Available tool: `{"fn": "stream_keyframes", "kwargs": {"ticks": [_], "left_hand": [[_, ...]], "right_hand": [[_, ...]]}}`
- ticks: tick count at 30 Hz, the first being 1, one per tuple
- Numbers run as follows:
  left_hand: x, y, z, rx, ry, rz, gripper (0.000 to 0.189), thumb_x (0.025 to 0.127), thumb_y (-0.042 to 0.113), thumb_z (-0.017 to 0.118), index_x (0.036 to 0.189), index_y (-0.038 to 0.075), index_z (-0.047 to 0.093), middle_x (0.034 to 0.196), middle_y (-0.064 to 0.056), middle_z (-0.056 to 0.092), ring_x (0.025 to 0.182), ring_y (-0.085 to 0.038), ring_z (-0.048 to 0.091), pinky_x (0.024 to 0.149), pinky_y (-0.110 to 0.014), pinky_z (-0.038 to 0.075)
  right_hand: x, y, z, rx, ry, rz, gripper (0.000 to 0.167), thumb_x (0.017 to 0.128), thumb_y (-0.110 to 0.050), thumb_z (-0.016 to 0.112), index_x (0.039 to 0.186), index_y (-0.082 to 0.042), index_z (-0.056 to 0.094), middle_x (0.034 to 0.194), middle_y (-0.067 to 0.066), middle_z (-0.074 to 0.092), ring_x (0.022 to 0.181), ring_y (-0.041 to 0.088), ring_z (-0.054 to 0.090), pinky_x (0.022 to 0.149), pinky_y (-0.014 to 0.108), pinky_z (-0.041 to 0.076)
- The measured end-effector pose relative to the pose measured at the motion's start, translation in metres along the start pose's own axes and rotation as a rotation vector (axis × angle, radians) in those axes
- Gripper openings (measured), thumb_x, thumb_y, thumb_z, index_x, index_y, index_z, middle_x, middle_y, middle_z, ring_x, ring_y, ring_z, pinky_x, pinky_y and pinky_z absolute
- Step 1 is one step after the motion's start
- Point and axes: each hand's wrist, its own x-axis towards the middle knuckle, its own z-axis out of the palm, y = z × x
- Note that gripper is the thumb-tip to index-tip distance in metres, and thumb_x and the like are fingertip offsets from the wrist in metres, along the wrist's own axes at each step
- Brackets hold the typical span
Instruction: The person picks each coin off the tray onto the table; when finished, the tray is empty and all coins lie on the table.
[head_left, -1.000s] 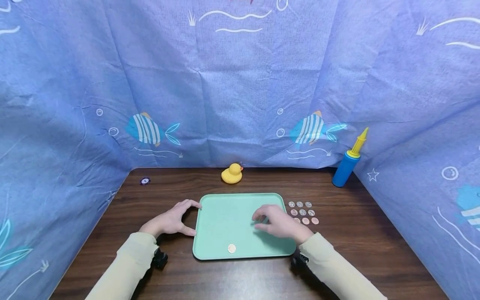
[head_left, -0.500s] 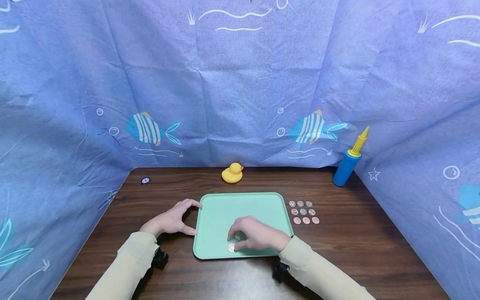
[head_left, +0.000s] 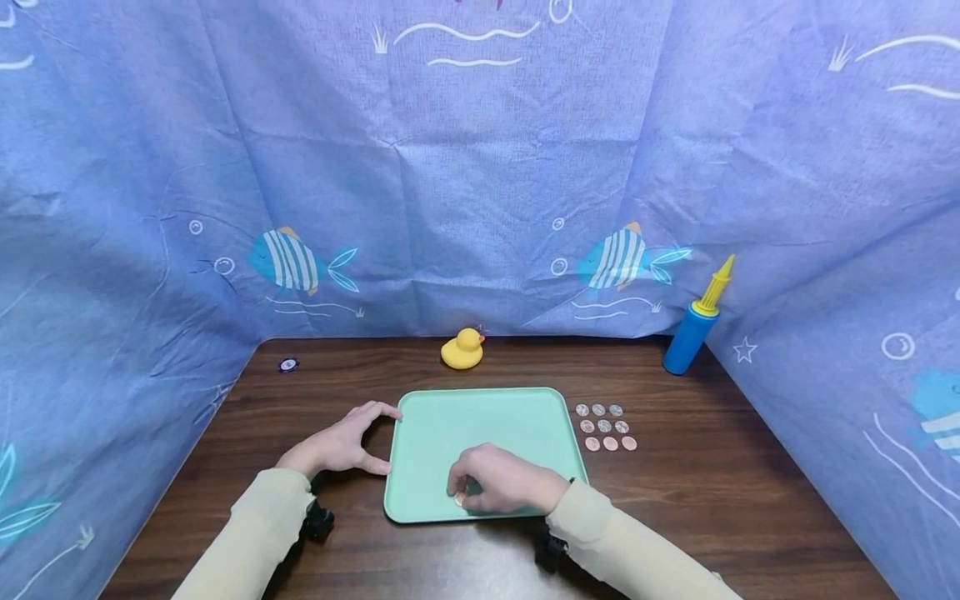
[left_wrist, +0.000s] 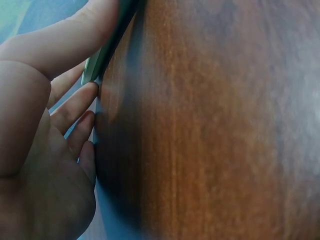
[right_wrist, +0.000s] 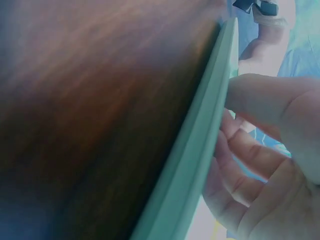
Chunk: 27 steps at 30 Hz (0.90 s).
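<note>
A pale green tray (head_left: 517, 412) lies on the table in the head view. My left hand (head_left: 341, 440) stays at its left side, thumb and forefinger spread and touching the rim; the left wrist view shows the same hand (left_wrist: 55, 110) against the tray's edge. Low over the front of the tray is my right hand (head_left: 498, 479), its fingers curled and its thumb and fingertips at the edges of a coin (head_left: 459, 500). The coin shows only in part between them. In the right wrist view the tray's rim (right_wrist: 200, 130) hides the fingertips and the coin.
Right of the tray, several coins (head_left: 604, 427) lie in rows on the dark wooden table (head_left: 712, 467). A yellow rubber duck (head_left: 462, 350) sits behind the tray. A blue and yellow hand pump (head_left: 690, 337) stands back right, and a poker chip (head_left: 288, 365) lies back left.
My right hand has moved left and toward me across the tray, down to the coin, and its fingers have closed in around it. My left hand has kept its place.
</note>
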Motion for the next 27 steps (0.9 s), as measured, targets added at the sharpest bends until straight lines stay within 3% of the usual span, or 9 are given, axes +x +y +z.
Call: {"fn": "stream_keyframes", "kwargs": {"ticks": [14,22,27], "left_hand": [[-0.0009,-0.0001,0.0004,0.003,0.003,0.005,0.081,0.081,0.045,0.092,0.146,0.020,0.051,0.155,-0.009,0.045,0.149,-0.038,0.032,0.117,-0.065,0.030],[-0.0009,0.0005,-0.0007,-0.005,-0.001,-0.005,0.080,0.080,0.044,0.092,0.146,0.021,0.051,0.156,-0.010,0.044,0.150,-0.038,0.031,0.117,-0.065,0.030],[-0.0009,0.0008,-0.0007,-0.005,0.000,-0.002,0.080,0.080,0.044,0.092,0.146,0.021,0.051,0.156,-0.010,0.044,0.150,-0.038,0.030,0.117,-0.065,0.029]], "right_hand": [[0.0074,-0.0068,-0.0012,-0.026,-0.050,0.013,0.022,0.086,0.001,0.075,0.102,-0.014,0.080,0.093,-0.011,0.073,0.083,-0.004,0.062,0.076,0.008,0.046],[0.0026,-0.0040,-0.0043,0.112,-0.017,-0.005,0.018,0.092,0.004,0.072,0.098,-0.012,0.079,0.096,-0.005,0.073,0.084,-0.004,0.065,0.078,0.010,0.050],[-0.0004,0.0023,-0.0038,0.149,0.022,-0.014,0.009,0.097,-0.004,0.074,0.097,-0.012,0.077,0.094,-0.004,0.072,0.083,-0.004,0.064,0.078,0.012,0.051]]}}
